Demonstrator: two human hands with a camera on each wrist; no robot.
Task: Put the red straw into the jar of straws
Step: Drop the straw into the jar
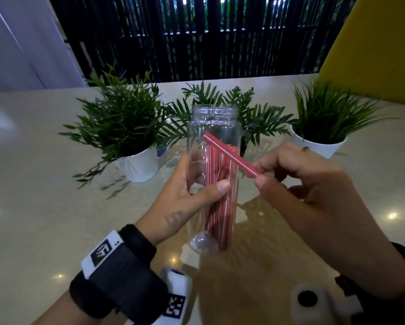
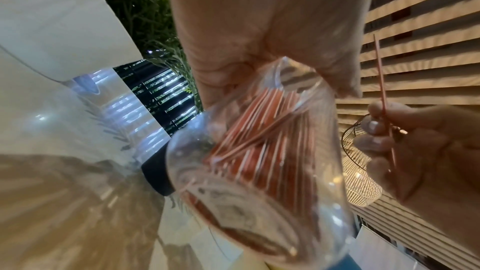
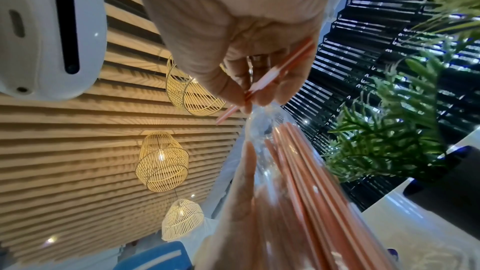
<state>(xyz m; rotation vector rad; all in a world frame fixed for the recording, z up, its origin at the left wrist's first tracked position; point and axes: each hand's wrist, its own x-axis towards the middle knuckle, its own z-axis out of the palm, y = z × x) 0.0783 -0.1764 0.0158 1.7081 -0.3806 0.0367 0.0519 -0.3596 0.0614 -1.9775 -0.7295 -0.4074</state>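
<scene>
Head view: left hand [image 1: 185,195] wraps the clear jar [image 1: 213,127], held above the table [image 1: 44,219] with its open mouth pointing away and up, striped straws [image 1: 216,207] lying along its length; right hand [image 1: 297,174] pinches the red straw [image 1: 230,154] by its near end, long axis slanting up-left across the front of the jar, free tip outside the glass below the mouth. Left wrist view: fingers curl round the jar [image 2: 259,171]; the red straw [image 2: 381,89] stands nearly upright in the right hand [image 2: 420,147], beside the jar. Right wrist view: fingertips [image 3: 262,93] pinch the red straw [image 3: 280,71], which runs diagonally, just above the jar [image 3: 262,130].
</scene>
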